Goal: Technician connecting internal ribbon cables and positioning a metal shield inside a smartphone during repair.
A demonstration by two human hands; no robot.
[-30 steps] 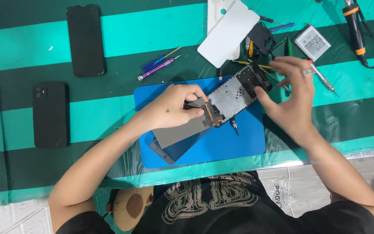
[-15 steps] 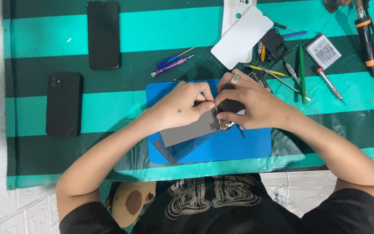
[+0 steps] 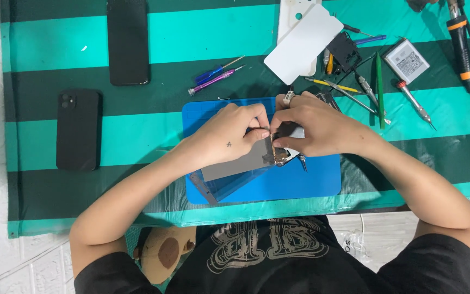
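Both hands have closed together: left hand [image 3: 229, 139] and right hand [image 3: 314, 128] pinch the opened phone [image 3: 246, 160] on the blue mat [image 3: 311, 185]. Fingertips nearly touch. A slip could tear delicate inner parts.

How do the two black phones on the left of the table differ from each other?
The upper phone lies screen side up, a plain dark face; the lower phone lies back up, its camera lenses showing in one corner. The upper phone sits farther from the person and looks a little longer; the lower phone sits nearer the table's left edge. Both are black, lie flat and lengthwise, apart from either hand.
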